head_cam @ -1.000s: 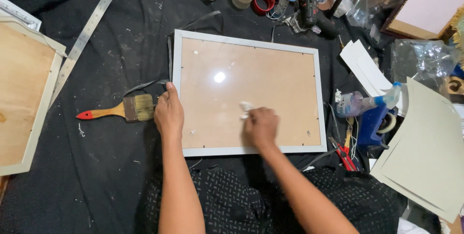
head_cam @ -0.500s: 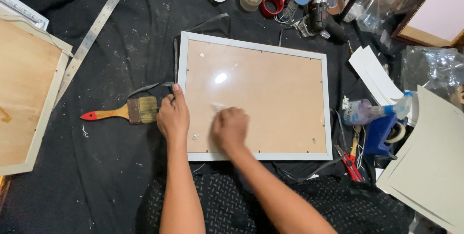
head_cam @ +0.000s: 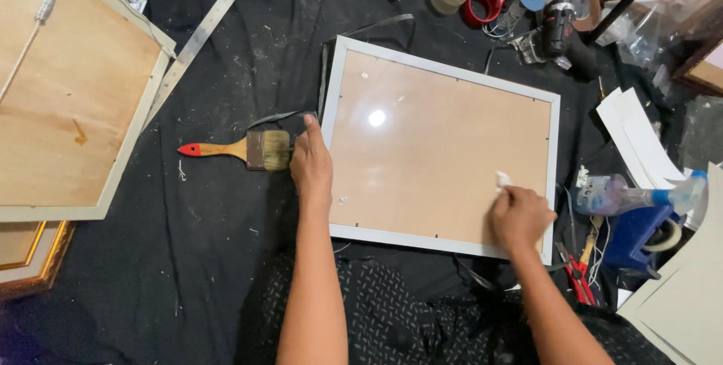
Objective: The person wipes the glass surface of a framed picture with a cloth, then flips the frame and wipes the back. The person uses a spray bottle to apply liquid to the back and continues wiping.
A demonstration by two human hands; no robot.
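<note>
Left hand (head_cam: 311,165) flat on picture frame (head_cam: 440,146) edge; right hand (head_cam: 518,216) pinches white wad (head_cam: 502,179) on glass

Overhead light is falling evenly across the scene, which is appearing bright and mostly sharp. A small white glare spot is showing on the glass of the picture frame (head_cam: 440,146), marking a lamp above. Shadows are lying soft and short beside the left hand (head_cam: 311,163) and the right hand (head_cam: 518,218). The black cloth (head_cam: 211,259) is swallowing detail in its folds. Straight edges are bowing slightly toward the corners, where objects are looking softer.
</note>
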